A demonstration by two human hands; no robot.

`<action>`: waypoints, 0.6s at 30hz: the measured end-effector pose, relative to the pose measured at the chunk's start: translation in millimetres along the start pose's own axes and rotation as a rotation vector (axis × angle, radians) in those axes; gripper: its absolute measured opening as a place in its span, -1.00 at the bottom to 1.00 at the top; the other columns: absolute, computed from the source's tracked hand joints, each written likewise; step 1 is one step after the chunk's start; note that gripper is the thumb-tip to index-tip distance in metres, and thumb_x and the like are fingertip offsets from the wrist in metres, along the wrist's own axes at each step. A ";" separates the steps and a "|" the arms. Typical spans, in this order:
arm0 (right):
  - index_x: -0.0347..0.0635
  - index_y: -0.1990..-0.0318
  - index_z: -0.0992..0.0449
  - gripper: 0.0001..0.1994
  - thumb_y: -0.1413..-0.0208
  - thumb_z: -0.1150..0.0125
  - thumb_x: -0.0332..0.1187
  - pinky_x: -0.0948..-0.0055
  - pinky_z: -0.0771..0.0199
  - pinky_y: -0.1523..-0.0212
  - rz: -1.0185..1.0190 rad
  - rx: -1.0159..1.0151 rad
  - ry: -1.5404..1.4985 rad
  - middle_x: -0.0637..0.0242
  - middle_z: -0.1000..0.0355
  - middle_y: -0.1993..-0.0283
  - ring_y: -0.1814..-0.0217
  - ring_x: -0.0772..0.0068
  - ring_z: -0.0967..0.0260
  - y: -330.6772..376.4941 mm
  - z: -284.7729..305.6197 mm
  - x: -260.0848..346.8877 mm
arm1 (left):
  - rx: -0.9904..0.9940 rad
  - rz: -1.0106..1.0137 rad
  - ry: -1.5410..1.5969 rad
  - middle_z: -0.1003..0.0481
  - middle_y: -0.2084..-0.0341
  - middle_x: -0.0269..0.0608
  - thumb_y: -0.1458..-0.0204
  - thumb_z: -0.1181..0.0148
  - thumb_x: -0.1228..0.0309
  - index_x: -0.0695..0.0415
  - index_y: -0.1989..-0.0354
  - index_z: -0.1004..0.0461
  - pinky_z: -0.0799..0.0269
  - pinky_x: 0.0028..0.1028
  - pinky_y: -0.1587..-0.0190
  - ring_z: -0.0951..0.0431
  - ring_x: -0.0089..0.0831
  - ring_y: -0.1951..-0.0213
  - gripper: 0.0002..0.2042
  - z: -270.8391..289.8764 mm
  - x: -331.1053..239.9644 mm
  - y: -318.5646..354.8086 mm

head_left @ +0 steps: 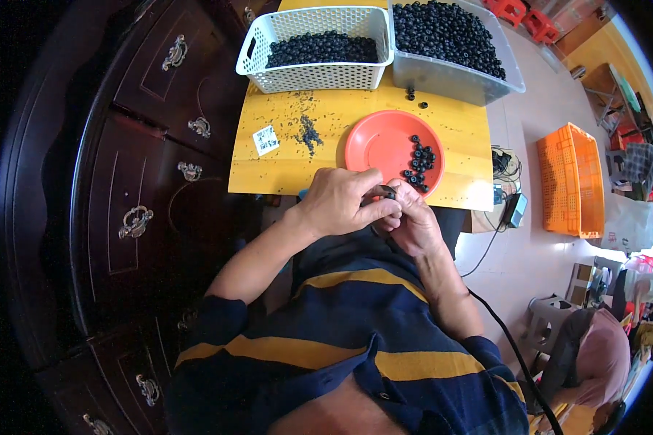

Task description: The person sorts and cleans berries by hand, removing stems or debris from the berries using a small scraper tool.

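My left hand (339,196) and my right hand (416,223) meet at the front edge of the yellow table. Between their fingertips is a small black round part (389,193), gripped from both sides. Fingers cover most of it, and I cannot make out whether a tool is there too. Just beyond the hands sits a red plastic dish (374,138). Several black ring-shaped parts (419,161) lie along its right side.
At the back stand a white perforated basket (319,76) and a clear tub (450,83), both holding many black parts. Black scraps (309,134) and a printed paper square (266,140) lie at left. Dark drawers (123,210) flank the table; an orange crate (573,181) stands right.
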State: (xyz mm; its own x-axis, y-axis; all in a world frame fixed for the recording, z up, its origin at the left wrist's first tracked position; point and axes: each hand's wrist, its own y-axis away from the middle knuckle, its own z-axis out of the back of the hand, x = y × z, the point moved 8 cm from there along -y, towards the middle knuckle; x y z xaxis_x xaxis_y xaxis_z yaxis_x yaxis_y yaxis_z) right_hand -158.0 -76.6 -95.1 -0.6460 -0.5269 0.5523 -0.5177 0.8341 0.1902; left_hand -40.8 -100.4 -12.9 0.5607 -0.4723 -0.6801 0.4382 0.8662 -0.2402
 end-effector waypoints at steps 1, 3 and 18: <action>-0.11 0.14 -0.46 -0.73 -0.32 -0.23 -0.10 0.59 -0.20 0.44 -0.002 -0.001 0.002 0.50 -0.34 0.44 0.50 0.65 -0.21 -0.1 0.5 0.0 | 0.001 0.001 0.000 -0.57 0.59 -0.06 -0.04 -0.36 -0.10 0.10 0.40 -0.46 -0.49 -0.16 0.48 -0.63 -0.02 0.52 -0.53 0.0 -0.6 -0.7; -0.10 0.14 -0.46 -0.74 -0.32 -0.22 -0.10 0.59 -0.20 0.44 -0.005 -0.002 0.003 0.51 -0.34 0.44 0.50 0.66 -0.21 -0.1 1.2 -0.3 | -0.065 -0.038 0.044 -0.56 0.61 -0.07 -0.05 -0.35 -0.11 0.10 0.40 -0.45 -0.49 -0.15 0.48 -0.62 -0.02 0.52 -0.53 5.5 -6.1 -2.3; -0.07 0.13 -0.45 -0.79 -0.35 -0.19 -0.15 0.60 -0.17 0.44 -0.019 0.039 -0.029 0.52 -0.33 0.44 0.51 0.65 -0.19 2.2 -2.3 0.4 | -0.032 -0.074 -0.103 -0.50 0.69 -0.08 -0.10 -0.29 -0.09 0.09 0.42 -0.45 -0.47 -0.11 0.49 -0.60 -0.03 0.55 -0.55 1.0 -9.0 -2.2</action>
State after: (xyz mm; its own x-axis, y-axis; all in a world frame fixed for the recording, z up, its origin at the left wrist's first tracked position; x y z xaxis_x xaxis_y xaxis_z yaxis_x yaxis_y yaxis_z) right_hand -158.1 -74.6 -92.6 -0.6515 -0.5472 0.5254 -0.5512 0.8173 0.1678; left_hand -46.1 -98.2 -5.6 0.5974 -0.5482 -0.5854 0.4596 0.8322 -0.3103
